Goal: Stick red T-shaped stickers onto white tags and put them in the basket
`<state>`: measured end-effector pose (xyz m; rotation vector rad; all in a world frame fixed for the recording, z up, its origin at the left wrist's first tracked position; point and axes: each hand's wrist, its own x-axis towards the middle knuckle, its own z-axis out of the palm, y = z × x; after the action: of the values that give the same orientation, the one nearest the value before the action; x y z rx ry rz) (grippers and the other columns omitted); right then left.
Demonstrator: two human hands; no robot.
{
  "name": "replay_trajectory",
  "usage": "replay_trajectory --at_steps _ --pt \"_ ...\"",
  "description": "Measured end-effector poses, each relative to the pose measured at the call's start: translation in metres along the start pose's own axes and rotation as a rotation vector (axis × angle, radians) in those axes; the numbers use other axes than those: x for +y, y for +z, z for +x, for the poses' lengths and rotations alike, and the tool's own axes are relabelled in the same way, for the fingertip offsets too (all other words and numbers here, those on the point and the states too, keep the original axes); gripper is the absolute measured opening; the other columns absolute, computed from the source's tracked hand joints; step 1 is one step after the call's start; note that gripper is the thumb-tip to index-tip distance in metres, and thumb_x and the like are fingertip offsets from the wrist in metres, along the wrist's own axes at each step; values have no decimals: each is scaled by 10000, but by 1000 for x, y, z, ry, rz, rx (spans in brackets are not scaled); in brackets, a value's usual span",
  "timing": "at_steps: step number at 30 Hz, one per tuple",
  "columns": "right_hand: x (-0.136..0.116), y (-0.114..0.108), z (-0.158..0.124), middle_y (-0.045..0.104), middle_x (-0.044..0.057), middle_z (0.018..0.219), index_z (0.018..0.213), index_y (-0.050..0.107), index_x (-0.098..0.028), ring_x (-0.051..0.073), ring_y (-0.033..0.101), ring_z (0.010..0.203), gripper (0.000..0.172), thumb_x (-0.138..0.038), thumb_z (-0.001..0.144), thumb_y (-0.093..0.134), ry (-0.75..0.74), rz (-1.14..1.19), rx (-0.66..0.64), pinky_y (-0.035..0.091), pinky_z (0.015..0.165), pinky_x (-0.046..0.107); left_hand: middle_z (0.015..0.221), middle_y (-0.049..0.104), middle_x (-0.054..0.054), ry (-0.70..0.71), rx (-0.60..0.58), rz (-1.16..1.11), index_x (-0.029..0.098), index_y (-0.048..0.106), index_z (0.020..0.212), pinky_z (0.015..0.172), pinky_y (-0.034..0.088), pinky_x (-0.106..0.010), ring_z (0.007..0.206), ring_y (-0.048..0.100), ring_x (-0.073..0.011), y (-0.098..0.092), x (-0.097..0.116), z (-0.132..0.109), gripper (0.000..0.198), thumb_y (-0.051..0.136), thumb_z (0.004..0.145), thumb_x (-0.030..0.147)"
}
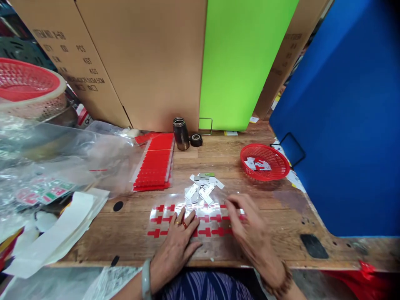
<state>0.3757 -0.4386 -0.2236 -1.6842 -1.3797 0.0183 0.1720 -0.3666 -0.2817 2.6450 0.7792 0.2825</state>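
A clear plastic sheet (155,225) with rows of red T-shaped stickers (204,232) lies on the wooden table in front of me. My left hand (179,239) rests flat on the sheet, fingers spread over some of the stickers. Over the sheet's right end, my right hand (248,221) is curled, thumb and fingertips close together near a red sticker. What sits between those fingertips, if anything, is too small and blurred to tell. Just beyond the sheet is a loose pile of small white labels (200,189).
A red basket (265,177) holds white and red pieces at the right. Stacked red sheets (155,160), an uncapped dark flask (181,134) and its lid (196,140) stand further back. Clear plastic bags (62,154) crowd the left. Blue (353,125) and green (243,62) panels border the table.
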Motion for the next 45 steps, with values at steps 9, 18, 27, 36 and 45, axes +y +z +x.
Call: replay_trajectory --at_steps 9,18,27,36,45 --pt "26 67 6 560 81 896 849 519 -174 205 511 836 70 -125 804 496 122 -264 -275 413 740 314 1415 416 -85 39 91 26 236 390 1351 1053 284 -567 1371 200 -305 12 -2 -6 508 510 859 279" --pt "38 65 28 501 -33 582 647 463 -184 119 461 557 103 -158 735 511 334 -87 -342 318 522 224 1398 439 -84 32 83 -20 262 404 1345 1054 265 -578 1349 258 -310 12 -5 -6 507 516 852 299" --pt "-1 36 -15 544 4 705 735 469 -194 141 502 652 116 -171 846 442 174 -22 -86 376 609 253 1300 540 -77 -340 244 -712 246 498 1262 1038 351 -432 1209 482 -226 -3 33 7 408 488 865 343" --pt "-33 35 -47 579 80 893 961 556 -179 199 526 831 154 -124 850 465 20 89 -223 443 724 321 896 675 -52 -664 267 -1660 151 614 884 761 485 -271 860 629 -179 -13 71 32 293 625 762 417" --pt "6 13 -34 584 4 742 895 629 -194 121 524 658 222 -349 742 672 617 767 -220 434 601 234 667 635 -36 -773 -101 -1660 113 590 792 509 503 -222 506 603 -106 -21 62 29 326 679 713 416"
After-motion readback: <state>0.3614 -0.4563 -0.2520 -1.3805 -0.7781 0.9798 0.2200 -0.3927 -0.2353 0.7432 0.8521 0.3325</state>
